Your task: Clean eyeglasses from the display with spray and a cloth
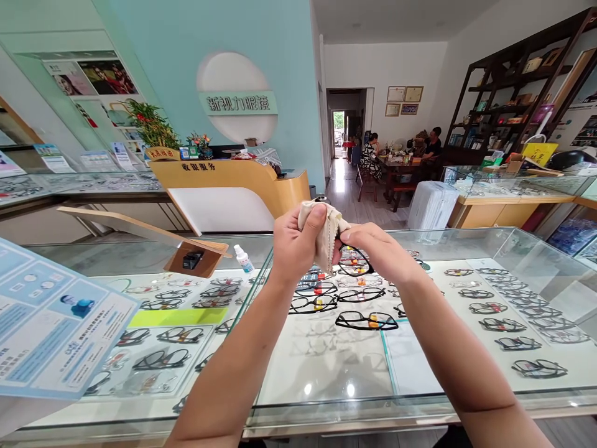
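Above the glass display counter, my left hand (298,239) is closed on a cream cleaning cloth (326,239) with zigzag edges. The cloth is folded over part of a pair of black-framed glasses (357,261), so one side of the frame is hidden. My right hand (368,246) pinches the glasses near the cloth, with one lens rim showing below its fingers. Beneath my hands, rows of glasses (366,320) lie in the glass display counter (321,407). A white spray bottle (243,258) stands to the left of my left hand.
At the left, a printed blue-and-white sheet (56,323) rises close to the camera, near a wooden box (196,258). A wooden reception desk (233,177) stands beyond the counter. Two people (431,146) sit at a table at the back. A clear-covered suitcase (431,205) stands right.
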A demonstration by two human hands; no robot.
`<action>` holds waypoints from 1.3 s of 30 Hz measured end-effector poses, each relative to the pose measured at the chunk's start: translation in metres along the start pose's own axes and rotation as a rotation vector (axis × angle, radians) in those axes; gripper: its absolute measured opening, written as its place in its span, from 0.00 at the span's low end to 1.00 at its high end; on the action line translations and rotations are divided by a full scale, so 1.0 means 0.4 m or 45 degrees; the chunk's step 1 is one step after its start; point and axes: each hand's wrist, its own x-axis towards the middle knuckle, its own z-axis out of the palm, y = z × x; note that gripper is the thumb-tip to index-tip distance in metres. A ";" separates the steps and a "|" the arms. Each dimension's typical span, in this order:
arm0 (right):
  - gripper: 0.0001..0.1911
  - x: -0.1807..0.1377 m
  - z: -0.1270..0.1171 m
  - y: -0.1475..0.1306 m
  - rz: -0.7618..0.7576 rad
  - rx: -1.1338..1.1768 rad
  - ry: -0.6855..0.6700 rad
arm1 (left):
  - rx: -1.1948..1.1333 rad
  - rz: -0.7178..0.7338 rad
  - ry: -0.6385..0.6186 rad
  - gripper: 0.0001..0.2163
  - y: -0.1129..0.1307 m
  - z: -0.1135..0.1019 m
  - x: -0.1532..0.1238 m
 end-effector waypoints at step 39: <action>0.19 -0.003 -0.009 0.031 0.027 0.283 -0.140 | -0.149 0.083 -0.051 0.21 0.004 0.013 -0.017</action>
